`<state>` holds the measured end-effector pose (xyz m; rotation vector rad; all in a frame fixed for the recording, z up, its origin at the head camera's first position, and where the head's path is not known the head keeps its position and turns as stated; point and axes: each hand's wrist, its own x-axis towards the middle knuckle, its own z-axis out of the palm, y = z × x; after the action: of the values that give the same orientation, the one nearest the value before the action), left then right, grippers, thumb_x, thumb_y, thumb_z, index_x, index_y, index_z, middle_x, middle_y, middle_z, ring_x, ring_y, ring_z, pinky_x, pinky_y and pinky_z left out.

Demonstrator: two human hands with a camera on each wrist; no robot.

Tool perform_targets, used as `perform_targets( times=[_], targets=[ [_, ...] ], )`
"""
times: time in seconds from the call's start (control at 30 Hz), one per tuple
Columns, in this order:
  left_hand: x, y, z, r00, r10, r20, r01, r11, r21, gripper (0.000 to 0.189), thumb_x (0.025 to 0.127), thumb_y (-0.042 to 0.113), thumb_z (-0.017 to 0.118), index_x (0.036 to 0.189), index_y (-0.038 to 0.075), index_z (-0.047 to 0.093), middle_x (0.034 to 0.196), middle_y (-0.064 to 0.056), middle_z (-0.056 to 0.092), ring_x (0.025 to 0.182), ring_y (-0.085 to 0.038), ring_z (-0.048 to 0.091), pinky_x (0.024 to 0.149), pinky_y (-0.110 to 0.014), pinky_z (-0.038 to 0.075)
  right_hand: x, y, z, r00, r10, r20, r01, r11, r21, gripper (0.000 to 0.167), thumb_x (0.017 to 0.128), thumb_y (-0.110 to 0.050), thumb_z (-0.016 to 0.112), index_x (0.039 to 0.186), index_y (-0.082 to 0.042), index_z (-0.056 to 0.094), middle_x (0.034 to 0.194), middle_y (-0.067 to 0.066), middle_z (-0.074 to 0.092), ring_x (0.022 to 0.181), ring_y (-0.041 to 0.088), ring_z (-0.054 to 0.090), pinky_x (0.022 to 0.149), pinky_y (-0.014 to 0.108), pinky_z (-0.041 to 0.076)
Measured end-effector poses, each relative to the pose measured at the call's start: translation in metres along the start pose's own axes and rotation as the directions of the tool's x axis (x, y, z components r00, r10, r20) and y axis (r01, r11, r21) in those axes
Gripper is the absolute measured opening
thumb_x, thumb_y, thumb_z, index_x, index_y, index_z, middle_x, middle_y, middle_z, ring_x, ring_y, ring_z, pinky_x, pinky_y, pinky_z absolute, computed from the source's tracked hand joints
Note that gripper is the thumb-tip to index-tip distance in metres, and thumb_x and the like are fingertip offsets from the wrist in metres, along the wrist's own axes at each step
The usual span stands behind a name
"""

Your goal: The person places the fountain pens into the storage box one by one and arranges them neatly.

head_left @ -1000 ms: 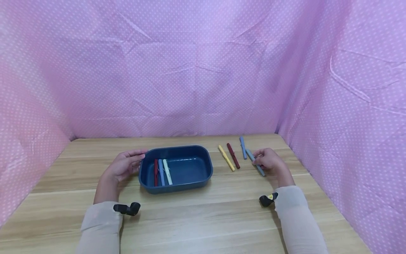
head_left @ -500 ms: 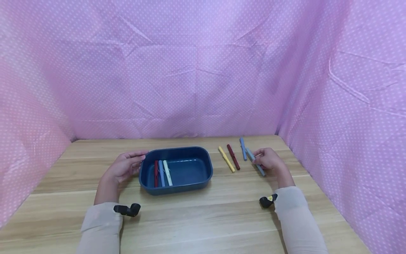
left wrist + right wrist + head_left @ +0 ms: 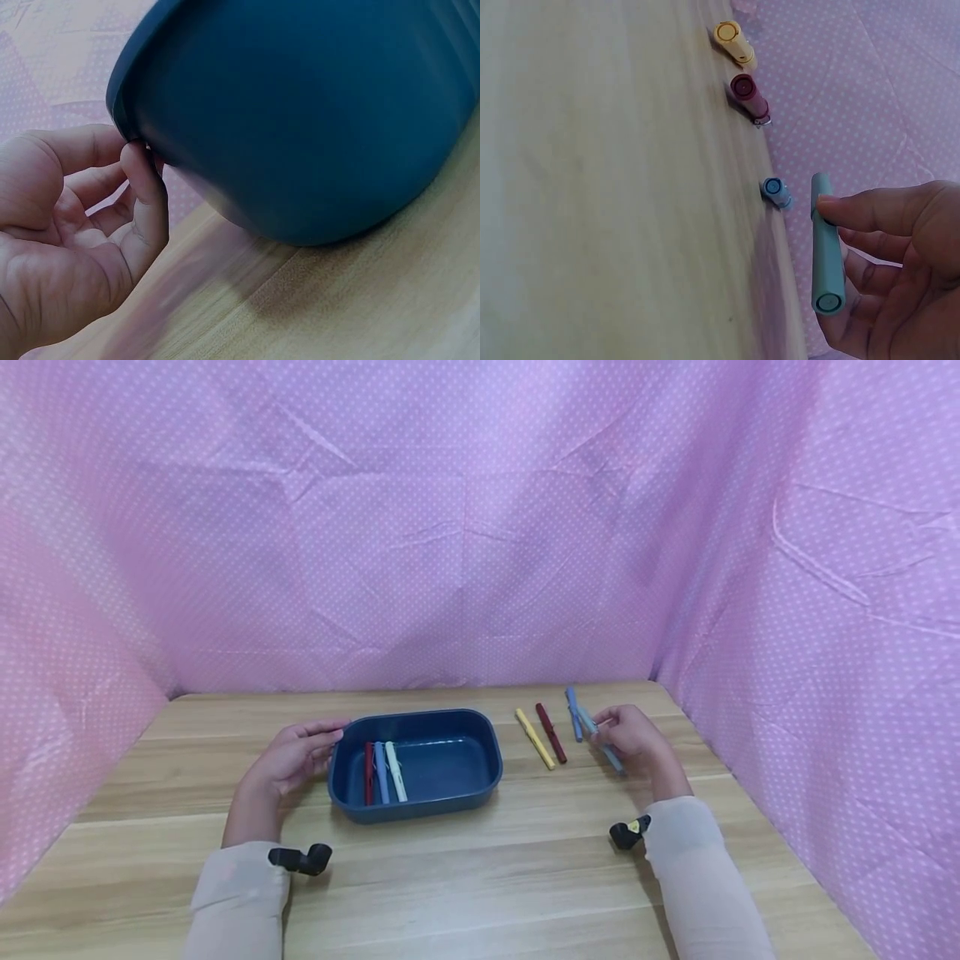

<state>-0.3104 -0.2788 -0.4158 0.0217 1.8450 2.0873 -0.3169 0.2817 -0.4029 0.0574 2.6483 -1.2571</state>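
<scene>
My right hand pinches a grey-green capped pen between thumb and fingers. In the right wrist view that pen is raised off the table. Just left of it lies a blue pen, then a dark red pen and a yellow pen. A dark blue rectangular box stands left of these. My left hand grips its rim at the left end, the fingertips meeting at the edge in the left wrist view. Inside the box, a red pen, a blue pen and a pale green pen lie side by side.
The wooden table carries everything. Pink dotted cloth hangs behind it and along both sides. A small black camera sits on each sleeve cuff, the left camera and the right camera.
My right hand has lifted the grey-green pen slightly and shifted it a little to the left. The left hand keeps its place at the box.
</scene>
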Motion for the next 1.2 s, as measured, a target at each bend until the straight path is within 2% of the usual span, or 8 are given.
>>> perform_targets(
  times=[0.23, 0.4, 0.7, 0.87, 1.03, 1.2],
  targets=[
    [-0.002, 0.0, 0.0, 1.0, 0.01, 0.01, -0.01, 1.0, -0.007, 0.033, 0.103, 0.012, 0.063, 0.135, 0.006, 0.066, 0.113, 0.004, 0.075, 0.091, -0.008, 0.069, 0.079, -0.025, 0.058, 0.001, -0.014, 0.002, 1.0, -0.027, -0.007, 0.027, 1.0, 0.0, 0.037, 0.088, 0.0, 0.069, 0.123, 0.01, 0.061, 0.096, 0.018, 0.07, 0.076, 0.019, 0.062, 0.064, 0.028, 0.051],
    [-0.003, -0.001, 0.0, 1.0, 0.011, 0.011, -0.011, 1.0, -0.003, 0.032, 0.103, 0.011, 0.063, 0.135, 0.006, 0.066, 0.112, 0.005, 0.075, 0.093, -0.009, 0.069, 0.081, -0.026, 0.058, 0.001, -0.022, 0.005, 0.999, -0.039, 0.0, 0.039, 0.999, 0.016, 0.038, 0.088, 0.002, 0.067, 0.124, 0.01, 0.061, 0.093, 0.015, 0.068, 0.074, 0.019, 0.06, 0.062, 0.028, 0.051],
    [-0.003, 0.0, 0.0, 1.0, 0.009, 0.006, -0.009, 1.0, -0.002, 0.033, 0.103, 0.012, 0.063, 0.136, 0.006, 0.065, 0.113, 0.004, 0.074, 0.094, -0.009, 0.069, 0.081, -0.025, 0.058, 0.003, -0.042, 0.01, 0.998, -0.065, 0.011, 0.065, 0.998, 0.011, 0.038, 0.091, -0.001, 0.068, 0.127, 0.008, 0.06, 0.1, 0.014, 0.067, 0.09, 0.031, 0.066, 0.072, 0.033, 0.056],
    [-0.003, -0.001, 0.001, 1.0, 0.005, 0.007, -0.005, 1.0, -0.017, 0.033, 0.103, 0.012, 0.064, 0.135, 0.006, 0.067, 0.113, 0.004, 0.075, 0.092, -0.009, 0.069, 0.08, -0.026, 0.058, 0.004, -0.051, 0.015, 0.996, -0.091, 0.012, 0.091, 0.996, 0.018, 0.038, 0.09, 0.001, 0.07, 0.126, 0.009, 0.061, 0.1, 0.014, 0.065, 0.087, 0.025, 0.064, 0.077, 0.039, 0.058],
    [-0.003, -0.002, 0.001, 1.0, 0.003, 0.008, -0.003, 1.0, -0.017, 0.032, 0.103, 0.012, 0.064, 0.134, 0.007, 0.067, 0.112, 0.004, 0.075, 0.09, -0.008, 0.069, 0.079, -0.026, 0.058, 0.005, -0.062, 0.022, 0.992, -0.129, 0.013, 0.129, 0.992, -0.006, 0.036, 0.088, -0.001, 0.071, 0.123, 0.008, 0.064, 0.097, 0.013, 0.066, 0.081, 0.019, 0.061, 0.072, 0.031, 0.055],
    [-0.003, -0.002, 0.001, 1.0, 0.006, 0.008, -0.006, 1.0, -0.015, 0.029, 0.103, 0.011, 0.063, 0.131, 0.008, 0.069, 0.111, 0.003, 0.075, 0.088, -0.008, 0.068, 0.078, -0.025, 0.057, 0.005, -0.076, 0.028, 0.99, -0.132, 0.043, 0.132, 0.991, 0.006, 0.037, 0.088, -0.001, 0.071, 0.124, 0.007, 0.063, 0.098, 0.014, 0.067, 0.081, 0.023, 0.063, 0.07, 0.033, 0.055]
  ],
)
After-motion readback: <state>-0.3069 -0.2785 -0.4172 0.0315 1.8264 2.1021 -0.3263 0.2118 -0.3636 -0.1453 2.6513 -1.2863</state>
